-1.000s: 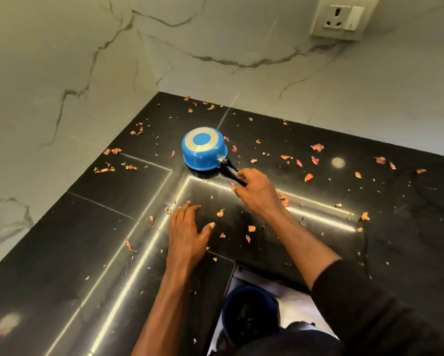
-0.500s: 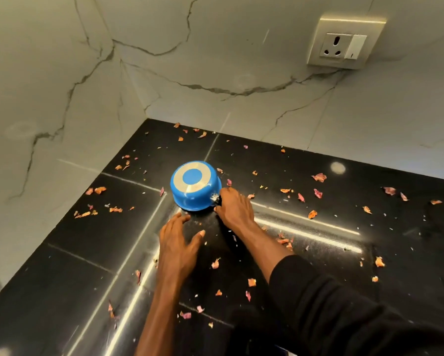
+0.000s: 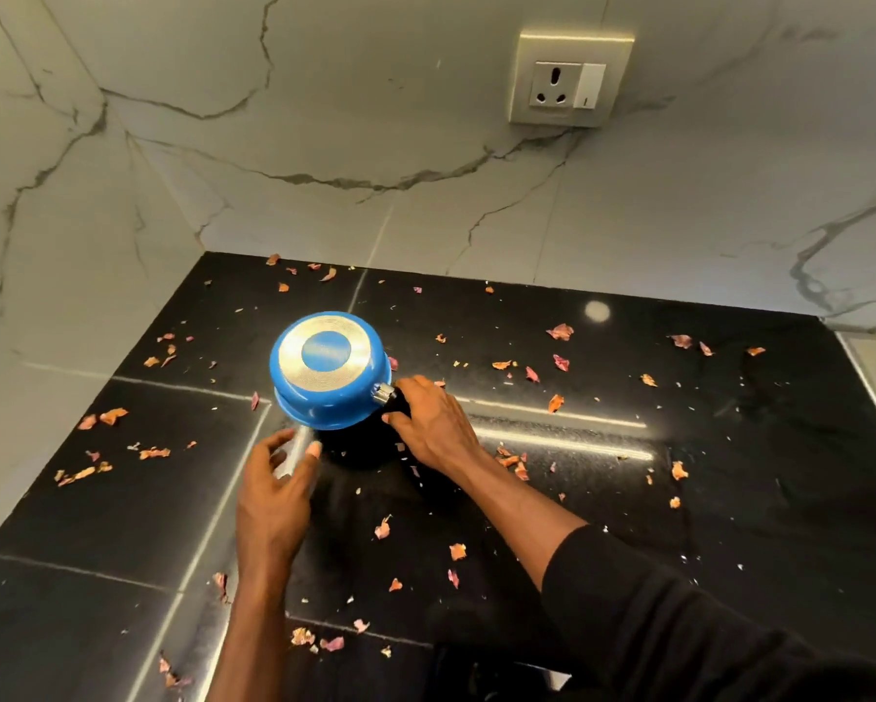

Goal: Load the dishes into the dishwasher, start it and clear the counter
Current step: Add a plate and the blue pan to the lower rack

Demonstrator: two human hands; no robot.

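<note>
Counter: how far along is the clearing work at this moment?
Done: nothing that shows; the dishwasher is not in view. In hand: the right hand grips the handle of the upturned blue pan, and the left hand is open beside it. Left: the pan is not yet off the counter, and scraps lie scattered all over it.

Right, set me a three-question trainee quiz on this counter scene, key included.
1. True or false: the small blue metal saucepan stands upright on the glossy black stone counter.
2. Which hand grips the saucepan's handle? A) left hand B) right hand
3. What is mounted on the white marble wall?
Key: 1 false, it lies upside down; 2 B; 3 an electrical socket.
</note>
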